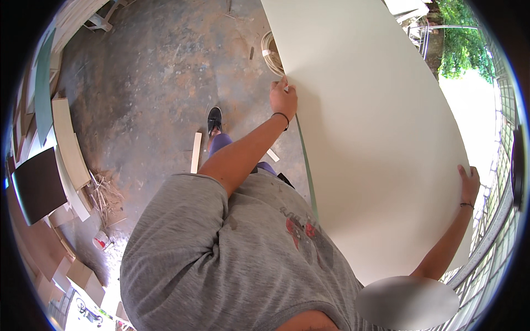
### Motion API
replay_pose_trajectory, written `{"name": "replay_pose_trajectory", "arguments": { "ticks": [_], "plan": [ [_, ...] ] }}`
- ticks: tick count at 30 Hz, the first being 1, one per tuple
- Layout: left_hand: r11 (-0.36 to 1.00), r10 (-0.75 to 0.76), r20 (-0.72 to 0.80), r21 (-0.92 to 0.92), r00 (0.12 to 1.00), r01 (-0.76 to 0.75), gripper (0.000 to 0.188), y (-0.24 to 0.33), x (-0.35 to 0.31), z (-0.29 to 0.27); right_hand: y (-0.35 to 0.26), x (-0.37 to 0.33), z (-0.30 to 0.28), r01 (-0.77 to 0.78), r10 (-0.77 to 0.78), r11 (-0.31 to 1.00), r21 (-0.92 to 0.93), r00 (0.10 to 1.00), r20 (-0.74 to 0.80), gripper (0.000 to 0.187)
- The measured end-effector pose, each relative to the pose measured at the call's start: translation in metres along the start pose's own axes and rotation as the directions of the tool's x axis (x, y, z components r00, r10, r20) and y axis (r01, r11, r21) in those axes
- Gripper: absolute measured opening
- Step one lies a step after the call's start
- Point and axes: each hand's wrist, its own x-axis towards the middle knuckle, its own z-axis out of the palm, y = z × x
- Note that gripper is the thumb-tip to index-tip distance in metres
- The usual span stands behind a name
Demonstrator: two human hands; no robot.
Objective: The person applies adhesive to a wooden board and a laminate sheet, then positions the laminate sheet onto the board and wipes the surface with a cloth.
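A large white panel (381,127) with a thin green edge fills the right half of the view. My left hand (284,99) is closed at its left edge, thumb and fingertips pinched there. Over on the panel's right edge, my right hand (469,186) grips the border; some of its fingers are hidden. Just beyond my left fingertips a coil of pale strip (271,54) shows partly, the rest covered by the panel.
Boards and offcuts (69,143) are stacked along the left, with a dark panel (38,185) among them. A wood strip (196,153) lies on the stained concrete floor (160,66) near my shoe (215,118). A metal grille (505,182) stands at the right.
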Motion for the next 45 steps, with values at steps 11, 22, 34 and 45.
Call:
{"name": "replay_pose_trajectory", "arguments": {
  "ticks": [11,22,34,45],
  "plan": [
    [1.000,0.004,-0.006,0.025,1.000,-0.004,0.037,-0.002,-0.043,-0.006,0.012,0.008,0.034,-0.010,0.008,0.997,-0.080,1.000,-0.027,0.049],
    [0.997,-0.023,0.164,0.080,0.986,0.009,0.045,-0.015,-0.078,-0.010,0.073,0.034,0.071,0.011,-0.005,0.999,-0.049,0.995,0.103,0.053],
    [0.998,-0.067,0.170,-0.004,0.983,0.069,0.045,-0.007,-0.138,-0.017,0.064,0.028,0.083,-0.081,0.067,0.994,0.076,0.983,0.168,0.056],
    [0.995,-0.100,0.091,0.018,0.991,0.099,0.043,-0.026,-0.233,-0.010,0.104,0.050,0.135,0.062,-0.072,0.997,0.053,0.977,0.201,0.057]
  ]
}}
